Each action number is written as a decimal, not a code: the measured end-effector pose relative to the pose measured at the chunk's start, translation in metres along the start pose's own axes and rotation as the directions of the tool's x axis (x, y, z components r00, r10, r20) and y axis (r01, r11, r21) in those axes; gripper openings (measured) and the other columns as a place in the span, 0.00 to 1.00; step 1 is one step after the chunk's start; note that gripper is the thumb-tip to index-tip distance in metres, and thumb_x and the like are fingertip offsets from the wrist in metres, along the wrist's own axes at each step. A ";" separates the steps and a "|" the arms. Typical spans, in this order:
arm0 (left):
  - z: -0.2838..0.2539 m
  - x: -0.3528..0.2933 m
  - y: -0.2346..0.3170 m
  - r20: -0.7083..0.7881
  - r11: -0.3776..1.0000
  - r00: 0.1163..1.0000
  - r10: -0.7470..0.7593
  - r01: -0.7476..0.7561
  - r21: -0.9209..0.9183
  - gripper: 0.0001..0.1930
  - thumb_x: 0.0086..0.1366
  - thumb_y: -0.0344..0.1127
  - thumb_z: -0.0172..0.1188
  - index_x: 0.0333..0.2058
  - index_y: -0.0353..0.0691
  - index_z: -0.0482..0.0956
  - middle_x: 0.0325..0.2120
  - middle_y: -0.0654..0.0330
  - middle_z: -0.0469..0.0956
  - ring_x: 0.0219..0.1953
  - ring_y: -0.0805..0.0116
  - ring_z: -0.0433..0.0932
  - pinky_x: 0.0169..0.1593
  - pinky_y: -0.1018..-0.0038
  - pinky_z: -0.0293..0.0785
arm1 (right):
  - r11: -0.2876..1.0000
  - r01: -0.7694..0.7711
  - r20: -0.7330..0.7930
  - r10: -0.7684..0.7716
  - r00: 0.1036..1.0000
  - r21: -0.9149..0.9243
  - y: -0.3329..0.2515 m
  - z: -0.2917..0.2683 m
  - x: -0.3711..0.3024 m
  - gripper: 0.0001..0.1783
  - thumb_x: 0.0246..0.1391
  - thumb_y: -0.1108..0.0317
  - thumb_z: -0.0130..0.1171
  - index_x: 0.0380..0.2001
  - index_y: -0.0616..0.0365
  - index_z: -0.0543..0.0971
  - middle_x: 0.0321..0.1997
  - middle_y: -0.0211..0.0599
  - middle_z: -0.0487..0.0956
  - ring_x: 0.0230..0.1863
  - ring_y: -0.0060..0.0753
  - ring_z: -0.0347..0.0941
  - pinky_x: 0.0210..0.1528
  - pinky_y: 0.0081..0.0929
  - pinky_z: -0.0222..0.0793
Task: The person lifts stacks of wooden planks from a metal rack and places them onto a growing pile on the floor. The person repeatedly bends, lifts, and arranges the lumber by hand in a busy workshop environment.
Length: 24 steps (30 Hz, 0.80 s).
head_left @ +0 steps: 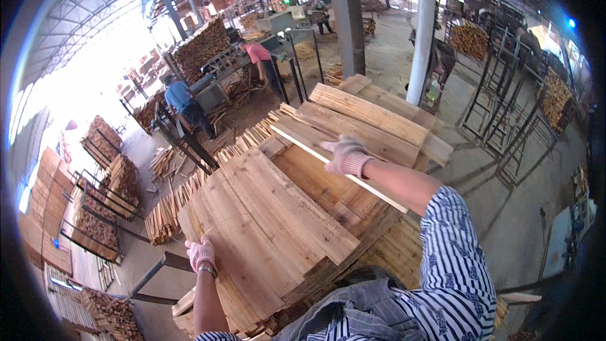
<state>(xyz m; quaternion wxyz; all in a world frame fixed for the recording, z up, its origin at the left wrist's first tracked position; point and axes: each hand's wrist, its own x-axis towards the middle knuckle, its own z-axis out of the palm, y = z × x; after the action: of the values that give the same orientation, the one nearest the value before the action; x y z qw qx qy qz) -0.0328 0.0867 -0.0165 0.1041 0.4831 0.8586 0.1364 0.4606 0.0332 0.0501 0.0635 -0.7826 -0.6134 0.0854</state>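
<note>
My right hand (347, 156), in a pale knitted glove, grips the long near edge of a wooden board (309, 141) on the right-hand pile. That edge shows as a bright pale strip, and part of the grip is hidden by the glove. My left hand (202, 253), gloved too, rests with its fingers apart on the outer left edge of a stack of wide planks (262, 227). Between the two piles lies a lower, orange-toned board (315, 180).
Thin wood strips (177, 205) lie along the stack's far side. A metal bar frame (154, 275) stands at the left. Two co-workers, one in a blue shirt (182, 98) and one in pink (255, 52), bend near machines. Beyond the boards rises a white pole (421, 38); empty racks (505, 95) stand right.
</note>
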 end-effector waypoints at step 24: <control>0.037 0.024 -0.016 -0.097 0.984 0.987 0.130 -0.116 0.135 0.35 0.71 0.61 0.46 0.56 0.29 0.66 0.49 0.33 0.78 0.52 0.37 0.78 0.55 0.52 0.74 | 0.994 0.070 0.076 -0.076 0.994 0.084 0.024 0.022 -0.021 0.34 0.60 0.40 0.55 0.66 0.38 0.71 0.60 0.56 0.73 0.62 0.60 0.68 0.62 0.53 0.65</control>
<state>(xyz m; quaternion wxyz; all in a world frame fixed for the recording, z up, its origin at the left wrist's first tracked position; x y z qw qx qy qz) -0.0466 0.1038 -0.0576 0.0187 0.5332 0.8383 0.1121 0.4741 0.0071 0.0243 0.0741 -0.7524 -0.6397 0.1385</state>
